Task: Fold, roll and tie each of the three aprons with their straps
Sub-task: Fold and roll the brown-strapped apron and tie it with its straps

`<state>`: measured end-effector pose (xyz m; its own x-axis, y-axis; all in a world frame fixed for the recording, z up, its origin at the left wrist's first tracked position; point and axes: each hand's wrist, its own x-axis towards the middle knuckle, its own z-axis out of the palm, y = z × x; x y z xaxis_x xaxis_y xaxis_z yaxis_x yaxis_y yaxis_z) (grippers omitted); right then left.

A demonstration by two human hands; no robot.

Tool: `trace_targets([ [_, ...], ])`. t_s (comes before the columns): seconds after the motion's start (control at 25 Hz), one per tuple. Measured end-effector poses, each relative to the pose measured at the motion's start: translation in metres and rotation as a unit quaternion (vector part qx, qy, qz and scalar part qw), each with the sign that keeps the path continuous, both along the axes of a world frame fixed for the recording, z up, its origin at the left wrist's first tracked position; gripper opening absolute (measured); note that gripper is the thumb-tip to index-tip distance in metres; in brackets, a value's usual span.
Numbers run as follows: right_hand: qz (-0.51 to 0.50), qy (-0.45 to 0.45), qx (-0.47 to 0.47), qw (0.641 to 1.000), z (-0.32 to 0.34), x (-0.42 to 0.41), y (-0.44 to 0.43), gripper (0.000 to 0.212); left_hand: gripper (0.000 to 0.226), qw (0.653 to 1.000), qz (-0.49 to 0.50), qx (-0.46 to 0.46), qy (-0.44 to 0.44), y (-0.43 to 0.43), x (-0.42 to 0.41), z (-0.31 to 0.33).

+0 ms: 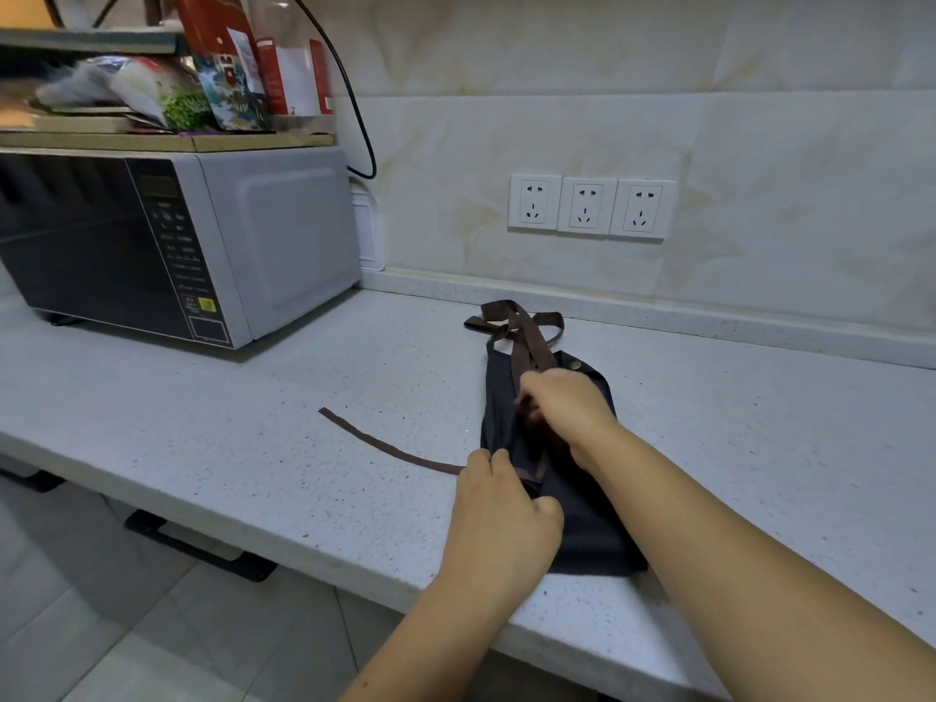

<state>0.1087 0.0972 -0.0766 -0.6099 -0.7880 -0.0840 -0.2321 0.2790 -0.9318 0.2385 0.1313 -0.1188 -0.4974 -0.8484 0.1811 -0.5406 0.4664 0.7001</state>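
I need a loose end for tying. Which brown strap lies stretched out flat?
The strap trailing left from the left hand; the other straps sit looped beyond the apron.

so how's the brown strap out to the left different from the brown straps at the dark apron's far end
The left brown strap lies flat and nearly straight on the white speckled counter; the far brown straps are looped and crossed. The left one reaches the left hand; the far ones run to the right hand. Both are thin brown fabric.
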Motion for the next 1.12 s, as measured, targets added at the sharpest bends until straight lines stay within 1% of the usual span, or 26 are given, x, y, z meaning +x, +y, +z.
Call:
trace_targets([
  [0.12,0.027,-0.052,-0.086,0.995,0.015,0.001,0.034,0.025,0.044,1.0,0.008,-0.004,0.007,-0.001,-0.001,-0.001],
  [0.2,0.004,-0.081,-0.127,0.989,0.02,-0.002,0.057,0.024,0.049,1.0,0.011,-0.009,0.007,-0.001,-0.001,-0.001],
  [0.28,-0.028,-0.092,-0.14,0.985,0.02,-0.007,0.076,0.021,0.052,1.0,0.009,-0.012,0.008,0.0,-0.001,-0.001],
  [0.36,-0.049,-0.08,-0.104,0.99,0.017,-0.013,0.088,0.018,0.056,1.0,0.007,-0.014,0.008,0.0,-0.001,0.0],
  [0.44,-0.05,-0.056,-0.027,0.997,0.009,-0.022,0.096,0.018,0.059,1.0,0.005,-0.021,0.003,-0.001,-0.002,-0.001],
  [0.52,-0.059,-0.073,0.013,0.996,-0.003,-0.035,0.103,0.02,0.061,1.0,0.002,-0.029,-0.007,-0.002,-0.002,-0.002],
  [0.64,-0.109,-0.155,-0.003,0.982,-0.015,-0.054,0.11,0.014,0.061,0.999,-0.003,-0.044,-0.021,-0.002,-0.002,-0.001],
  [0.68,-0.121,-0.174,-0.007,0.977,-0.017,-0.057,0.111,0.015,0.061,0.999,-0.003,-0.044,-0.025,-0.002,-0.003,-0.001],
  [0.76,-0.132,-0.191,-0.011,0.973,-0.019,-0.058,0.11,0.02,0.061,0.999,-0.002,-0.045,-0.029,-0.002,-0.003,0.0],
  [0.84,-0.143,-0.176,-0.004,0.974,-0.021,-0.058,0.109,0.028,0.06,0.999,-0.001,-0.039,-0.032,-0.003,-0.003,-0.001],
  [0.92,-0.174,-0.119,0.015,0.977,-0.02,-0.058,0.111,0.039,0.059,0.999,0.001,-0.03,-0.034,-0.002,-0.002,0.0],
  [0.96,-0.194,-0.064,0.028,0.978,-0.02,-0.058,0.112,0.051,0.057,0.999,0.002,-0.025,-0.035,-0.002,-0.002,0.001],
  [1.0,-0.216,0.025,0.045,0.975,-0.019,-0.056,0.115,0.064,0.053,0.999,0.004,-0.023,-0.037,-0.001,-0.002,0.001],
  [1.04,-0.236,0.144,0.055,0.96,-0.02,-0.052,0.118,0.074,0.048,0.999,0.006,-0.022,-0.04,-0.001,-0.002,0.002],
  [1.08,-0.241,0.266,0.033,0.933,-0.019,-0.043,0.121,0.076,0.045,0.999,0.007,-0.022,-0.044,-0.002,-0.002,0.003],
  [1.12,-0.213,0.374,-0.023,0.902,-0.018,-0.031,0.125,0.068,0.043,0.998,0.007,-0.02,-0.051,-0.003,-0.002,0.004],
])
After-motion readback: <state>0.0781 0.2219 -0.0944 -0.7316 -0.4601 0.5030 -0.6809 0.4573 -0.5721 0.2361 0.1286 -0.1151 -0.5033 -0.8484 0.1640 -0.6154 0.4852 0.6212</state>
